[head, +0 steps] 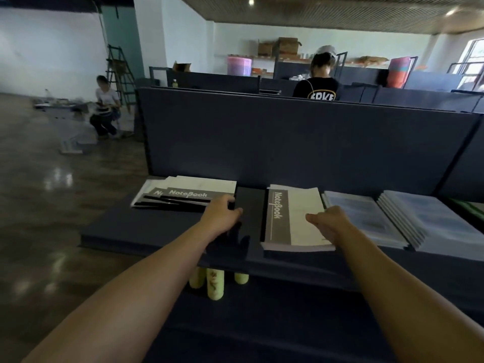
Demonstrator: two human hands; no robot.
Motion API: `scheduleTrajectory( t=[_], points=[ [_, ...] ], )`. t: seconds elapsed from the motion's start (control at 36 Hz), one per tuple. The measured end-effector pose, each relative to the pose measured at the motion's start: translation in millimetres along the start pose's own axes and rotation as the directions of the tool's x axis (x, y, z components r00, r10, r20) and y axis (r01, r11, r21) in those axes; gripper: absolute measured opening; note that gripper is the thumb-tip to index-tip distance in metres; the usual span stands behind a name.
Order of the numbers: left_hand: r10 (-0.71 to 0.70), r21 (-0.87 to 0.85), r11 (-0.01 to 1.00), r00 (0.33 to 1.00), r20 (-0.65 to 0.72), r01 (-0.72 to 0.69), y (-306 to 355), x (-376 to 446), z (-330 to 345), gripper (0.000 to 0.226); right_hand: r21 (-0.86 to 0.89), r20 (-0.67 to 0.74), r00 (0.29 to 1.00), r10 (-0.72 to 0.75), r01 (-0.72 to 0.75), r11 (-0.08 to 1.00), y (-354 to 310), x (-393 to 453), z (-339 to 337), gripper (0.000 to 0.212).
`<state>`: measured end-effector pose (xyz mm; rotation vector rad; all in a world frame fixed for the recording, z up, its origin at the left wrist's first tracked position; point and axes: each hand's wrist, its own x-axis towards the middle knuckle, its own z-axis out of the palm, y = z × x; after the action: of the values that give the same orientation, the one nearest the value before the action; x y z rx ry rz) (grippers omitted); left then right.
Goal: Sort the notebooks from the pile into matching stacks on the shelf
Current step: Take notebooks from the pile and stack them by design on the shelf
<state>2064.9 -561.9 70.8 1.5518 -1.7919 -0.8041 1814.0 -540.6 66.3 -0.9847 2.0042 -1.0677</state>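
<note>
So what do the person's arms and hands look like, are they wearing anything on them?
Both arms are bare right down to the hands, with no sleeves showing anywhere in the picture. The left hand and the right hand wear no gloves, and I can see no watch, bracelet or ring. Nothing is written or drawn on them.

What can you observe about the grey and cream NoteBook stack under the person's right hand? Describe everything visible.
The NoteBook stack lies flat on the dark shelf, several paper notebooks deep. The top cover has a grey band lettered "NoteBook" beside a cream panel. The right hand rests on the cream panel. A black notebook lies along its left edge.
</note>
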Motion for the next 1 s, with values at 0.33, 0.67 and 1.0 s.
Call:
scheduleTrajectory(
  t=[0.33, 0.67, 1.0],
  points=[
    [-0.022, 0.179, 0.983, 0.989, -0.145, 0.048, -78.6, 49.3, -96.8, 0.035, -0.854, -0.046, 0.849, -0.526, 0.240, 0.462, -89.0, -51.8, 79.9, 0.050],
    [-0.102, 0.228, 0.963, 0.978, -0.182, 0.143, -142.6, 74.4, -147.1, 0.044, -0.724, 0.453, 0.844, -0.287, 0.536, 0.435, -116.2, -40.8, 233.8, 0.077],
    [-0.243, -0.062, 0.970, 0.950, -0.194, 0.236, -162.6, 95.9, -148.5, 0.039, -0.811, 0.450, 0.750, -0.485, 0.570, 0.129, -118.3, -24.5, 241.2, 0.048]
  ],
)
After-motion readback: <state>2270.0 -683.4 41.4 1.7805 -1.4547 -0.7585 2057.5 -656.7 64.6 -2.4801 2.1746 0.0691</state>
